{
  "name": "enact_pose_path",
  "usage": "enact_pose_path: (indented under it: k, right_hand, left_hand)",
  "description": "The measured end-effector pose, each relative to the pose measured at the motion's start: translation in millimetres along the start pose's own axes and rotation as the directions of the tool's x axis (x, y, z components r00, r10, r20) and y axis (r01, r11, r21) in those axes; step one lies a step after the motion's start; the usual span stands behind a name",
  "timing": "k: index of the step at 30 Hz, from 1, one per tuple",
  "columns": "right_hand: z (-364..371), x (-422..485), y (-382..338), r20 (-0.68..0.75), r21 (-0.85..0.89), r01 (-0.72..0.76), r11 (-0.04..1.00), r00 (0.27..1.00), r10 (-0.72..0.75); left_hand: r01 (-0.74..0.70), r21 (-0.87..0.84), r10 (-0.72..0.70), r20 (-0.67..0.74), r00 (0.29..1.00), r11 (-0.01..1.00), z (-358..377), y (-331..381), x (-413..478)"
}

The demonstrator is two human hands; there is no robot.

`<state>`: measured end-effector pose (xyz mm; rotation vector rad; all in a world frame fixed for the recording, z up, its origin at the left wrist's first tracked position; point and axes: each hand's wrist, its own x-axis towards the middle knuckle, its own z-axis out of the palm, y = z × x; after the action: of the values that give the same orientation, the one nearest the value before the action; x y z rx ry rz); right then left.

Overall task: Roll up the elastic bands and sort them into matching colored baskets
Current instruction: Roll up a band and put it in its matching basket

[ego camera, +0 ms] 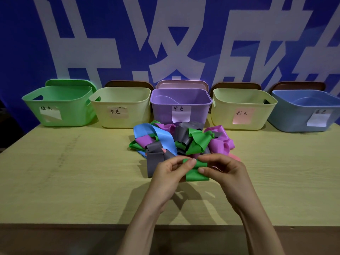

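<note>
Fingers point(190, 162) of the left hand point(168, 174) and of the right hand point(227, 172) pinch one green elastic band point(196, 175) between thumbs and fingertips. Its upper end is curled over and its flat lower part spreads out below the thumbs. Whether the band touches the table point(73, 172) cannot be told. It is held at the near edge of a loose pile of bands point(184, 140) in green, grey, blue, purple and pink, lying at mid-table. Behind the pile, along the far edge, five paper-labelled baskets stand in a row, left to right: green basket point(73, 111), cream basket point(132, 120), purple basket point(161, 111) just behind the pile, second cream basket point(224, 115) and blue basket point(290, 118). Lids point(73, 82) stand upright behind the baskets. A blue backdrop point(24, 43) with large white characters closes the scene.
</note>
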<state>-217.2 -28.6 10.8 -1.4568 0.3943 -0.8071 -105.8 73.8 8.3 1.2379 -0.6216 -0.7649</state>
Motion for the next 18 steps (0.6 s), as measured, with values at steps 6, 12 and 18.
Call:
enact_pose_path:
  k: [6,12,18]
  right_hand:
    - [-0.4,-1.0,2.3,0.002,-0.077,-0.073,0.994,0.997,0.074]
    - [-0.1,0.6,3.3,0.023,-0.032,-0.144,0.989,0.989,0.145]
    - [0.6,1.3,2.4,0.012,-0.013,-0.152,0.988,0.988,0.152]
  left_hand:
    - [-0.021,-0.077,0.018,-0.04,0.999,0.997,-0.7,-2.3,4.0]
    - [-0.08,-0.054,0.075,-0.087,0.993,0.995,-0.9,-6.6,4.0]
    - [-0.107,0.033,0.109,-0.058,0.992,0.994,-5.0,-6.7,3.3]
